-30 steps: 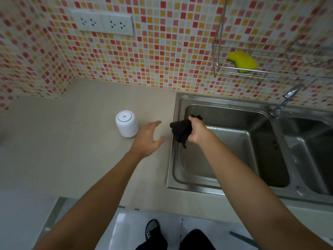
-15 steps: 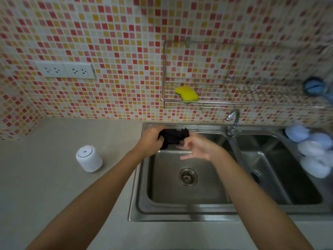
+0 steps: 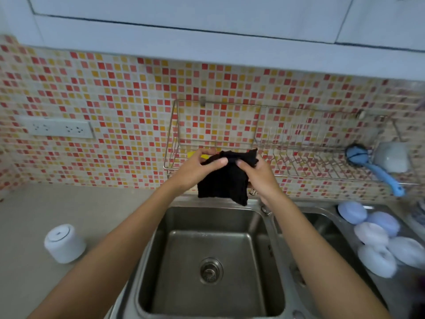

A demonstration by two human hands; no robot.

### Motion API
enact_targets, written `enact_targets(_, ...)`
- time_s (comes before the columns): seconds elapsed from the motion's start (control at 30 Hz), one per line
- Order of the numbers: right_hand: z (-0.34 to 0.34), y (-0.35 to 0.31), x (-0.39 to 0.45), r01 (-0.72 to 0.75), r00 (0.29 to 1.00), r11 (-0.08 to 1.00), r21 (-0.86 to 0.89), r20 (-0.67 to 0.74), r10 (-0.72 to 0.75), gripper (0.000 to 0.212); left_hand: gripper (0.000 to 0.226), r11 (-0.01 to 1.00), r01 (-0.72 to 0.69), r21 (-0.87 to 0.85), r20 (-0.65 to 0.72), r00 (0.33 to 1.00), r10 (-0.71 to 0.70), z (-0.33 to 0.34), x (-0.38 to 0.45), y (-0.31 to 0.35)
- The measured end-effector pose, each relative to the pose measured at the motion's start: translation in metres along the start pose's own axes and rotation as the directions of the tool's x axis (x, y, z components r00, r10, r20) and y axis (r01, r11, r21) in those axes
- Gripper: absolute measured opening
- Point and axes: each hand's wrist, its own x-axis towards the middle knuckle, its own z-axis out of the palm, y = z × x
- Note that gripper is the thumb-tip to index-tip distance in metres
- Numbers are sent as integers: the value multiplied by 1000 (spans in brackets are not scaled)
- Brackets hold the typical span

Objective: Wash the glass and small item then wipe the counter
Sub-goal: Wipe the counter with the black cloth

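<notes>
A black cloth (image 3: 224,180) hangs spread above the back rim of the left sink basin (image 3: 207,249), in front of the wire wall rack (image 3: 287,157). My left hand (image 3: 197,168) pinches its upper left edge between thumb and fingers. My right hand (image 3: 257,176) grips its upper right edge. A yellow sponge (image 3: 192,154) lies on the rack, mostly hidden behind my left hand. A white cup (image 3: 392,156) sits in the rack at the far right. The beige counter (image 3: 69,215) stretches to the left of the sink.
A white cylindrical container (image 3: 63,242) stands on the counter left of the sink. A blue dish brush (image 3: 372,166) hangs from the rack. Several pale blue and white round items (image 3: 379,240) lie at the right basin's edge. A double socket (image 3: 57,128) is on the tiled wall.
My hands lifted the black cloth from over the sink up to rack height and spread it out; my right hand now grips it too. The view tilted upward.
</notes>
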Motion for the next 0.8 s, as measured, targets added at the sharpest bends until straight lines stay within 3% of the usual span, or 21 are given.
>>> enact_targets(0.1, -11, -8, 25, 4, 1000, 997, -83, -20, -6, 24, 50, 987, -76, 143, -103, 990, 91, 10, 21, 6)
enact_targets(0.2, -26, -12, 59, -79, 997, 994, -77, -28, 77, 22, 22, 995, -95, 34, -234, 967, 100, 15, 48, 15)
enact_targets(0.27, -33, -14, 80, -182, 983, 980, -80, -30, 180, 35, 12, 992, -96, 87, -281, 952, 117, 16, 67, 15)
enact_targets(0.37, -37, -13, 105, -203, 979, 950, -239, -56, 195, 45, 11, 989, -49, 139, -284, 955, 87, 20, 97, 8)
enact_targets(0.5, -35, -2, 127, -101, 995, 834, -542, -35, 98, 35, 14, 974, -3, 227, -251, 966, 62, 26, 131, -8)
enact_targets(0.6, -30, 11, 142, -43, 998, 757, -652, -2, 55, 38, 11, 966, 21, 257, -238, 970, 43, 28, 151, -22)
enact_targets(0.8, -20, 32, 159, -26, 995, 553, -833, 31, 94, 58, 16, 870, 30, 491, -186, 980, 71, 24, 174, -41)
